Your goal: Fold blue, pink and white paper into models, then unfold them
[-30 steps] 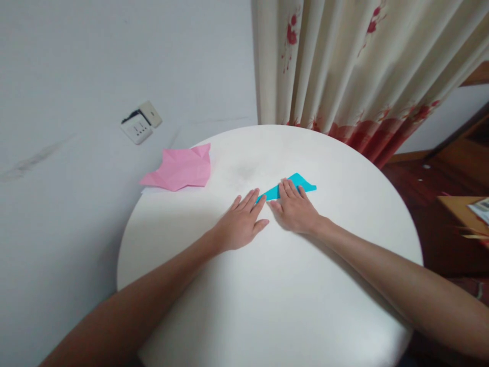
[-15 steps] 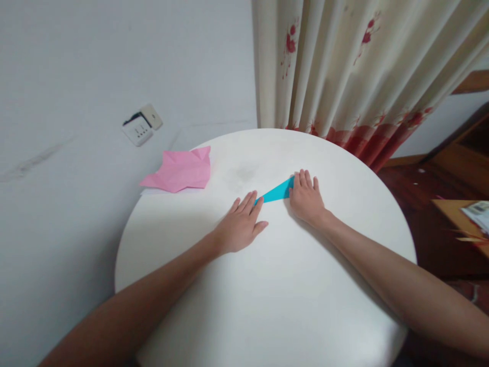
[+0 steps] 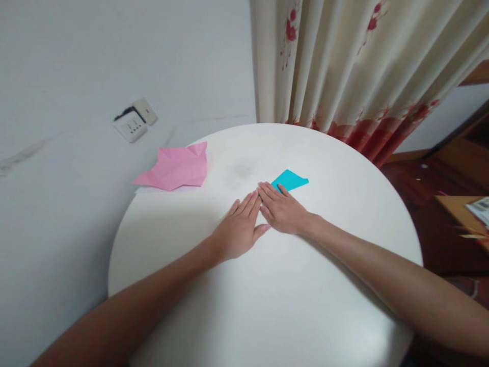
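A folded piece of blue paper [image 3: 291, 180] lies flat on the round white table [image 3: 244, 311], its wide end pointing to the right. My right hand [image 3: 281, 208] presses flat over its narrow left part, fingers stretched out and covering that section. Beside it, my left hand [image 3: 239, 224] rests with straight fingers, the tips meeting my right fingertips at the paper's left tip. That tip is hidden under the fingers. Neither hand is wrapped around anything.
Creased pink paper [image 3: 178, 167] lies at the table's back left, over a white sheet. On the wall behind is a socket [image 3: 131, 125]. A curtain [image 3: 324, 66] with red flowers hangs behind the table. Right of the table stands a wooden surface [image 3: 460, 214] holding papers.
My right hand has slid left along the blue paper to meet my left hand, uncovering the wide right end. My left hand has stayed at the narrow tip. The view has shifted slightly.
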Demonstrator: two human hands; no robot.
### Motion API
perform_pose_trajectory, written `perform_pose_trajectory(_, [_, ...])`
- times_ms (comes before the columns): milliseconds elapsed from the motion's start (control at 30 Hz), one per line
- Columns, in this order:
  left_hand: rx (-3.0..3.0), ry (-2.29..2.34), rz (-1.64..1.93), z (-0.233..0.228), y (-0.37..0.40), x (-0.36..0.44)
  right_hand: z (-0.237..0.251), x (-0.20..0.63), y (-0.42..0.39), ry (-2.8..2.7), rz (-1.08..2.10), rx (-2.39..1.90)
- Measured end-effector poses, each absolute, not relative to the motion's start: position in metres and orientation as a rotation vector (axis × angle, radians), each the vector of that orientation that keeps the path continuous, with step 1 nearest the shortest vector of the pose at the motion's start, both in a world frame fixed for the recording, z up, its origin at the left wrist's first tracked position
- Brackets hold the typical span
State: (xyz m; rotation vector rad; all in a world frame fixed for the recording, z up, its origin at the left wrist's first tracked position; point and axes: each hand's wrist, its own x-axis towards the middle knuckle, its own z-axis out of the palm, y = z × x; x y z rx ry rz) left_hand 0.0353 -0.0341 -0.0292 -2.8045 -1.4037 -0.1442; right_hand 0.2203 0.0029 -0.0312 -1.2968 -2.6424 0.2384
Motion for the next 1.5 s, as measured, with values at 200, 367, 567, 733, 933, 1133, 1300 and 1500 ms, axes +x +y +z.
perform_pose_trajectory(200, [-2.786, -1.430, -0.045, -0.025, -0.033, 0.034, -0.025, 0.247, 0.023, -2.554, 0.325, -1.500])
perform_pose_trajectory(367, [-2.769, -1.444, -0.008, -0.023, -0.035, 0.036, -0.031, 0.272, 0.044, -2.358, 0.270, -1.802])
perform_pose_trajectory(567, [-2.764, -1.474, 0.038, -0.022, -0.035, 0.036, -0.035, 0.276, 0.049, -2.098, 0.101, -1.944])
perform_pose_trajectory(733, [-2.781, -1.479, 0.070, -0.021, -0.036, 0.036, -0.026, 0.250, 0.031, -2.350, 0.066, -1.560])
perform_pose_trajectory(933, [-2.772, -1.485, 0.083, -0.022, -0.035, 0.037, -0.028, 0.232, 0.011, -2.723, 0.292, -1.136])
perform_pose_trajectory(1133, [-2.767, -1.469, 0.071, -0.022, -0.035, 0.036, -0.028, 0.241, 0.020, -2.627, 0.221, -1.362])
perform_pose_trajectory(1300, [-2.767, -1.467, 0.068, -0.020, -0.034, 0.036, -0.033, 0.263, 0.042, -2.408, 0.171, -1.692])
perform_pose_trajectory(1500, [-2.759, -1.461, 0.049, -0.021, -0.035, 0.035, -0.040, 0.273, 0.053, -2.106, 0.070, -1.927])
